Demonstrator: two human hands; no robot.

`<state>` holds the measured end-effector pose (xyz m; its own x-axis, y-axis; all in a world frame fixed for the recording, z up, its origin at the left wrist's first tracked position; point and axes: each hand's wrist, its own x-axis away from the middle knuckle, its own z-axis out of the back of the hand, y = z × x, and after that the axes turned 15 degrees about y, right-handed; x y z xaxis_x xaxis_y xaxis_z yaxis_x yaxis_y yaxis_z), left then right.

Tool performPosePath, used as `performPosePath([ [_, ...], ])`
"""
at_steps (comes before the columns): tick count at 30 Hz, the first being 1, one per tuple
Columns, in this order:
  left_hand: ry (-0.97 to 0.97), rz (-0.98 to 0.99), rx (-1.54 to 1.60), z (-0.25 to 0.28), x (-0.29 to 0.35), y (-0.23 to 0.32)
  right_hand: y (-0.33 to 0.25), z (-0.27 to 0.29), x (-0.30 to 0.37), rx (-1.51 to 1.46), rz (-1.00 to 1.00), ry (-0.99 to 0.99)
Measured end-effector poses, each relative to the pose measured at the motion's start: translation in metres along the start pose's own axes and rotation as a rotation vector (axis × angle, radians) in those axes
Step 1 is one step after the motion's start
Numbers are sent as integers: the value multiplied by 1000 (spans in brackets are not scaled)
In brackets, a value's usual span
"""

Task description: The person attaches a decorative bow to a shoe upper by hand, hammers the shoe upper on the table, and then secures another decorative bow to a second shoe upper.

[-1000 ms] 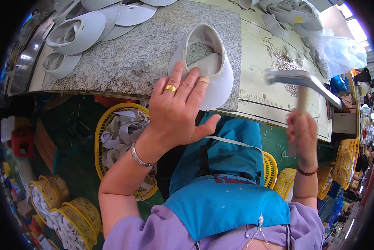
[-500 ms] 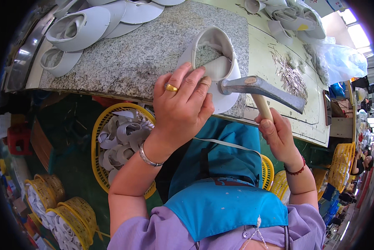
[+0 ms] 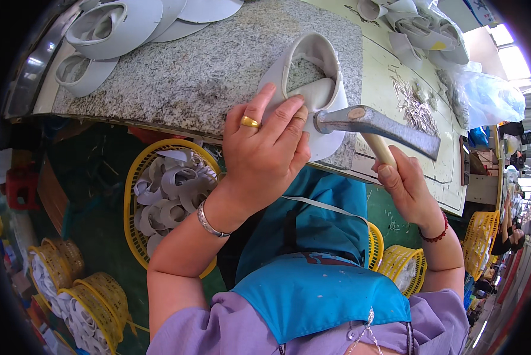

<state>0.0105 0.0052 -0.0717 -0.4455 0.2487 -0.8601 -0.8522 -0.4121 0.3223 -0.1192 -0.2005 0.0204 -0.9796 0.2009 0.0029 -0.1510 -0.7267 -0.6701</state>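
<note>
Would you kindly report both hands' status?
Left fingers on white rounded visor; right fingers gripping wooden-handled grey metal hammer; its head at visor, contact unclear; left fingers close beside.

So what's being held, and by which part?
The right grip holds a grey-headed hammer by its pale wooden handle. The left grip rests fingers on a white curved visor; whether it's clasped is unclear.

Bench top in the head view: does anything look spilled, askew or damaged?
Slim nail-like pieces lie loose in an untidy heap on the cream surface, right of the speckled stone slab, with no container visible. They may be spilled, or simply kept that way. No clear damage shows.
</note>
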Motion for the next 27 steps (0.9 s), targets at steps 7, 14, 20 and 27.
performPosePath([
  [7, 0, -1, 31, 1, 0, 0, -10, 11, -14, 184, 309, -4],
  [14, -6, -2, 45, 1, 1, -3, -29, 25, -29, 425, 367, -87],
  [20, 33, -40, 58, -3, 1, -3, -65, 37, -47, 543, 344, -182],
  [27, 63, -20, 3, -5, 5, -1, -34, 20, -29, 213, 93, -58],
])
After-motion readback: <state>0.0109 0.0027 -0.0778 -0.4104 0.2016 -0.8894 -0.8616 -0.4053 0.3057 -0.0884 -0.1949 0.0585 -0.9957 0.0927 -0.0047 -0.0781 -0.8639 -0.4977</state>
